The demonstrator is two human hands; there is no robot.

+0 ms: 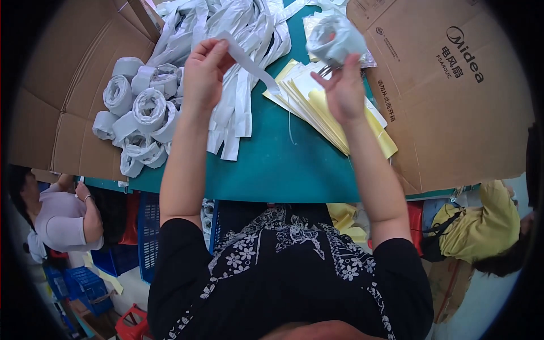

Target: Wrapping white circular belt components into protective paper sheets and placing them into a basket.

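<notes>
White strip [249, 62] stretching between your hands above green table [272, 164]. Your left hand [203, 71] pinching strip's free end, fingers together on it. Your right hand [341, 90] holding partly wound roll [334, 38] at fingertips, grip clamped on it, strip feeding into roll. Yellow and white sheets [328, 110] lying just under right hand. Loose strips [226, 34] heaping behind left hand. Finished rolls [139, 110] piling at left, on cardboard [68, 85]. Other people sitting low at both sides.

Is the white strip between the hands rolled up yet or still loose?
Partly rolled: one end is wound into a roll at the right hand, the strip's free end pinched by the left hand.
</notes>
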